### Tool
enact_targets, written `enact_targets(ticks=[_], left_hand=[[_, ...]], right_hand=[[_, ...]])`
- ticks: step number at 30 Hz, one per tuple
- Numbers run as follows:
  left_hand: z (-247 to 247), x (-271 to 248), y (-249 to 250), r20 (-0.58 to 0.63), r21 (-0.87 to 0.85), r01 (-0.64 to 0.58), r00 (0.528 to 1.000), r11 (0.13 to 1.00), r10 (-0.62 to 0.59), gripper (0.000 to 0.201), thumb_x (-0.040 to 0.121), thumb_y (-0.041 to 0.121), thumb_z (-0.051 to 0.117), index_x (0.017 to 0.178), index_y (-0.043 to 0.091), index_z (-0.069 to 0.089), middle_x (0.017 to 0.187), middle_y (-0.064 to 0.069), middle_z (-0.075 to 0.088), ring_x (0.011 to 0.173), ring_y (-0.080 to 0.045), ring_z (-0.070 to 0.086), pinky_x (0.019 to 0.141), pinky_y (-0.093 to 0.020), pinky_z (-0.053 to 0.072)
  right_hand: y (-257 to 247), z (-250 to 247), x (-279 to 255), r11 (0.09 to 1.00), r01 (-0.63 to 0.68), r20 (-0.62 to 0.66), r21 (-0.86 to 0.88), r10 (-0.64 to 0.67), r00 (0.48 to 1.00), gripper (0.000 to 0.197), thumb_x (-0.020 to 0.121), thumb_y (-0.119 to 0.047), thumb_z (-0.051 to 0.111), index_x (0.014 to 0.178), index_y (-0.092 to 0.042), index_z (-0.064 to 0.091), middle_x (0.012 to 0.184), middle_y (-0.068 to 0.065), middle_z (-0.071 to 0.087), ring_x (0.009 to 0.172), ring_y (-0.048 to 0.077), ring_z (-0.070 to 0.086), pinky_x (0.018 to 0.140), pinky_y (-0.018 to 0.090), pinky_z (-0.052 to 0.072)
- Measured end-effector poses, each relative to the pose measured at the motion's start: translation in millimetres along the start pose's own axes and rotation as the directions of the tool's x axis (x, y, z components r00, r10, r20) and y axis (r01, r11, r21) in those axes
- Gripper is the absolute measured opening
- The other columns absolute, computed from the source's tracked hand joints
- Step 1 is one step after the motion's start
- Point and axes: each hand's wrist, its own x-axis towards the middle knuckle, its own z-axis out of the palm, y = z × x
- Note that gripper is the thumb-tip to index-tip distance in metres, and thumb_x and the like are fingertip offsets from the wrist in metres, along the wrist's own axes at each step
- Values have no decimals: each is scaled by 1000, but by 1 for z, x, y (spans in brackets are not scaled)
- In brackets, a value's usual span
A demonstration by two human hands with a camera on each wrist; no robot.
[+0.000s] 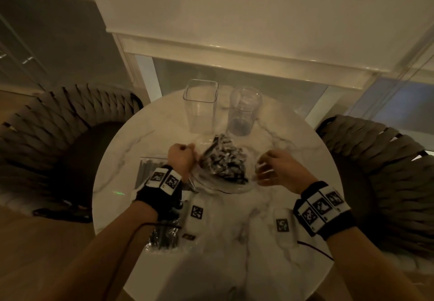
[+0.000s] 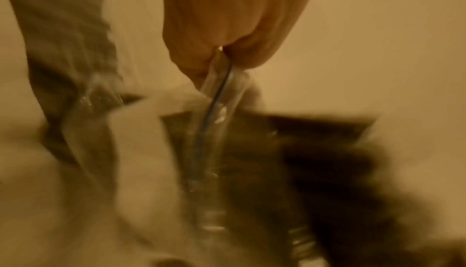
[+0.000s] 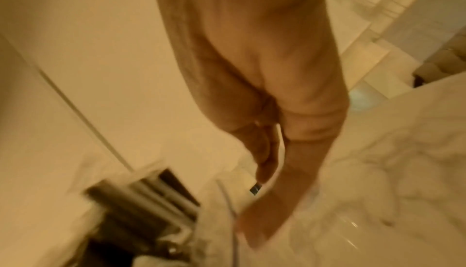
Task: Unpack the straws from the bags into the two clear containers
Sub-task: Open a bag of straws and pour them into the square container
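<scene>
A clear bag (image 1: 223, 163) of black and silver straws is held over the middle of the round marble table (image 1: 293, 150). My left hand (image 1: 185, 154) grips the bag's left edge; the left wrist view shows the fingers (image 2: 201, 52) pinching the clear plastic (image 2: 216, 100). My right hand (image 1: 264, 168) pinches the right edge, and its fingers (image 3: 264, 151) point down beside the blurred straws (image 3: 141, 201). The bag's mouth is pulled wide between both hands. Behind it stand an empty square clear container (image 1: 200, 106) and an empty round clear container (image 1: 244, 113).
Two more straw bags lie on the table, one at the left (image 1: 149, 169) and one under my left wrist (image 1: 164, 237). Two white tagged blocks (image 1: 196, 216) (image 1: 283, 229) sit near the front. Woven chairs flank the table at left (image 1: 58, 131) and right (image 1: 385, 160).
</scene>
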Motion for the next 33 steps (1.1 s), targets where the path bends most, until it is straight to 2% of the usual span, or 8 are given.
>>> enact_targets(ticks=[3, 7, 13, 15, 18, 22, 27, 33], left_hand=[[-3, 0, -15, -75, 23, -89, 993, 996, 90, 13, 95, 9, 46, 108, 8, 45, 100, -22, 59, 69, -21, 54, 55, -27, 43], [-3, -4, -13, 22, -366, 85, 996, 927, -83, 29, 90, -15, 30, 102, 10, 37, 80, -22, 54, 47, -17, 57, 40, -21, 46], [-6, -8, 1, 275, -476, 238, 955, 847, -114, 31, 91, -12, 34, 95, 6, 60, 85, -19, 64, 69, -23, 63, 54, -27, 58], [-9, -14, 2, 425, -406, 250, 903, 879, -60, 22, 93, 10, 50, 110, 4, 62, 99, -15, 67, 79, -21, 65, 64, -29, 58], [-11, -13, -12, 605, 15, 43, 795, 999, -44, 63, 85, 29, 66, 140, 12, 40, 122, -7, 57, 101, -21, 60, 81, -33, 54], [-4, -2, -37, 577, 451, -389, 813, 803, 70, 129, 52, 31, 90, 148, 32, 5, 152, -4, 16, 141, -26, 19, 111, -48, 32], [5, 12, -57, 475, -65, -194, 856, 979, 202, 61, 54, -2, 85, 100, 21, 51, 97, -3, 62, 97, -25, 61, 68, -22, 57], [-13, 7, -16, 478, -262, -163, 835, 951, 274, 45, 71, -8, 71, 110, 2, 50, 95, -8, 68, 86, -18, 68, 74, -29, 59]], right_hand=[[6, -5, -1, 996, 5, -95, 86, 4, 995, 25, 99, -32, 45, 97, -8, 51, 93, 19, 58, 74, 33, 66, 59, 38, 59], [26, 12, -10, 959, -168, 231, 227, 114, 966, 39, 88, -55, 53, 112, -23, 53, 114, 21, 57, 101, 44, 64, 68, 45, 60], [17, 27, 2, 841, 139, -107, 522, -97, 990, 22, 96, -4, 48, 76, -3, 58, 65, 10, 53, 39, 10, 47, 35, 18, 39], [20, 25, 10, 892, 115, -172, 438, -42, 984, 23, 95, -9, 50, 73, -6, 57, 60, 7, 49, 39, 10, 37, 32, 18, 30], [34, 32, 29, 907, 4, -218, 421, 97, 971, 27, 95, -12, 48, 69, -8, 53, 56, 5, 41, 30, 8, 32, 31, 14, 24], [34, 36, 41, 903, -67, -137, 425, 138, 981, 28, 96, -7, 39, 70, -8, 49, 57, 6, 34, 25, 6, 26, 29, 13, 23], [36, 36, 35, 979, -16, -45, 204, 26, 999, 28, 101, -19, 37, 81, -10, 55, 57, 4, 45, 39, 10, 37, 39, 19, 32], [21, -3, 6, 937, 343, -10, 63, -343, 939, 38, 78, -75, 44, 114, -62, 45, 119, -23, 51, 110, 7, 52, 91, 39, 41]])
